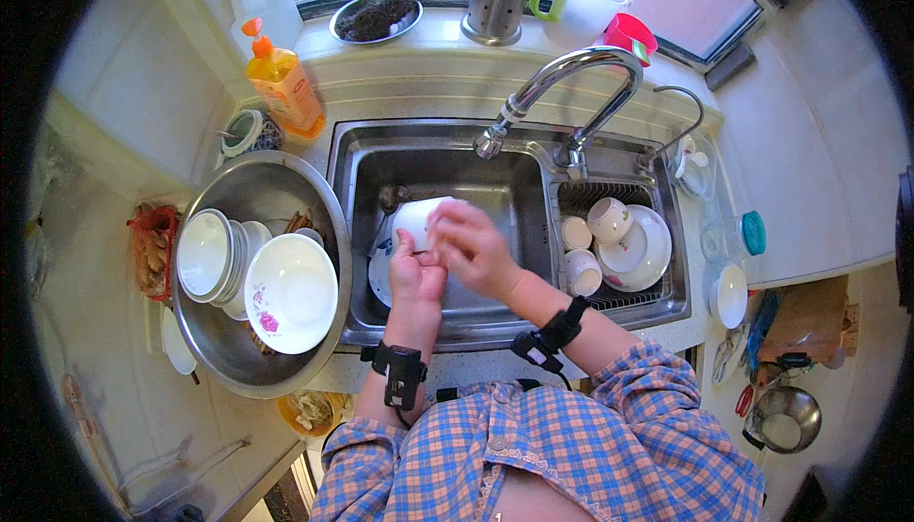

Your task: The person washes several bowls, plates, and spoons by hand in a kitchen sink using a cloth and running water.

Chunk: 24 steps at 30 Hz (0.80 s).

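My left hand [418,275] grips a white ceramic bowl [416,222] from its near side, over the left basin of the steel sink [525,308]. Blurred by motion, my right hand [475,247] lies against or just over the bowl's right side; whether its fingers hold anything is unclear. Under the bowl, a white plate with blue marks [378,275] rests in the basin, partly hidden by the left hand and the bowl. Behind them a dark round utensil head [391,197], perhaps a ladle, leans in the basin.
A chrome faucet [607,57] arches over the sink. In the right basin, a wire rack [621,302] holds cups and plates [653,250]. To the left, a large steel bowl [214,350] carries stacked bowls [203,254] and a floral bowl [293,293]. An orange soap bottle [289,93] stands behind.
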Available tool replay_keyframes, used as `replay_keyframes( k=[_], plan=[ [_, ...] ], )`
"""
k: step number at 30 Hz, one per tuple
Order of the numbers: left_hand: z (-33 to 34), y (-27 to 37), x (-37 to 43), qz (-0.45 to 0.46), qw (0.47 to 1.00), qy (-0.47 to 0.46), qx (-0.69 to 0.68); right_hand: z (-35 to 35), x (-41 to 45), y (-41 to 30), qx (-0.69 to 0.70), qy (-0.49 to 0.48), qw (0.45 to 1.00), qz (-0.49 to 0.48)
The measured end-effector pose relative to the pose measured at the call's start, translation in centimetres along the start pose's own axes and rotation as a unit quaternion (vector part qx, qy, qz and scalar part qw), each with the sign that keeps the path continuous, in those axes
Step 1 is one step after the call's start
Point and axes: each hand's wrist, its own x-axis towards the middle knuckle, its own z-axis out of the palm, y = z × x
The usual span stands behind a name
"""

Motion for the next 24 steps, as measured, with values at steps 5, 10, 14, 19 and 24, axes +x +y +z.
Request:
replay_keyframes(
  k=[5, 10, 14, 19, 24],
  plan=[
    [0.4, -0.7, -0.6, -0.011, 1.000, -0.014, 0.016, -0.2, 1.0, 1.1, -0.016, -0.037, 0.992, -0.118],
    [0.3, -0.7, -1.6, 0.003, 1.000, -0.004, -0.011, -1.5, 1.9, 4.7, 0.273, -0.048, 0.866, 0.416],
    [-1.2, -0.1, -0.8, 0.003, 0.999, -0.047, 0.018, -0.5, 0.3, 0.0, 0.100, -0.015, 0.975, 0.196],
    [-1.8, -0.3, -0.7, -0.011, 0.966, -0.173, 0.191, -1.4, 1.0, -1.2, -0.020, -0.136, 0.973, -0.187],
    [-1.3, 0.4, -2.1, -0.047, 0.895, -0.236, 0.376, -2.1, 3.7, -0.2, 0.012, -0.277, 0.944, -0.180]
  ],
)
